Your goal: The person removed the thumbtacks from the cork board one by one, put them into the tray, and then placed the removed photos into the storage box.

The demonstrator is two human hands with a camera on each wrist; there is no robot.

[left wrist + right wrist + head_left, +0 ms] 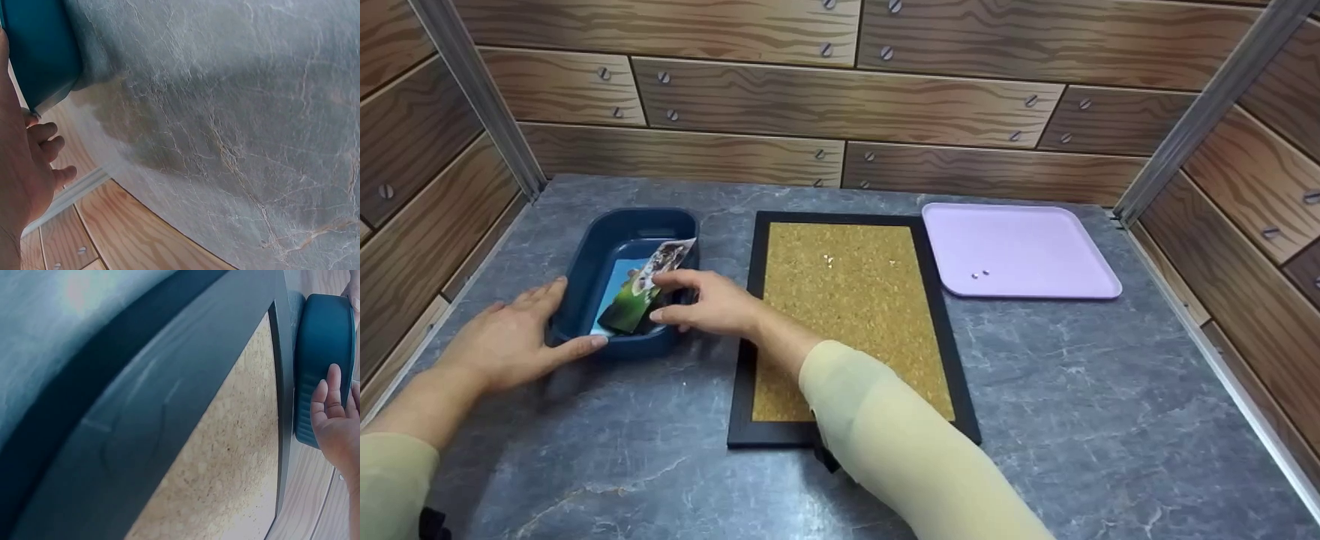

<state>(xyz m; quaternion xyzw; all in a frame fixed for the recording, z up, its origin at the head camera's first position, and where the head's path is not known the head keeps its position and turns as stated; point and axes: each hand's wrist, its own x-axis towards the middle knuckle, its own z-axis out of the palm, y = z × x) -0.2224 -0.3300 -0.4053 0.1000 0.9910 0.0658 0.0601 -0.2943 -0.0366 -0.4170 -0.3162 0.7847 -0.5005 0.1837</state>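
Observation:
A dark blue plastic bin [577, 270] stands at the left of the table. Inside it lies a glossy printed picture [639, 296], green and black at one end and greyish at the other, on top of a light blue sheet [615, 283]. My left hand [510, 341] rests against the bin's left side, its thumb by the near rim. Over the bin's right rim reaches my right hand [709, 304], index finger and thumb spread apart at the printed picture's edge. In the right wrist view, the other fingers [334, 391] are beside the bin's outer wall.
A cork board [847, 322] in a black frame lies mid-table, under the right forearm. To its right is a light purple tray [1035, 251] with two tiny shiny pieces. Small shiny bits [829, 260] sit on the cork. Wood-patterned walls [840, 90] enclose the table.

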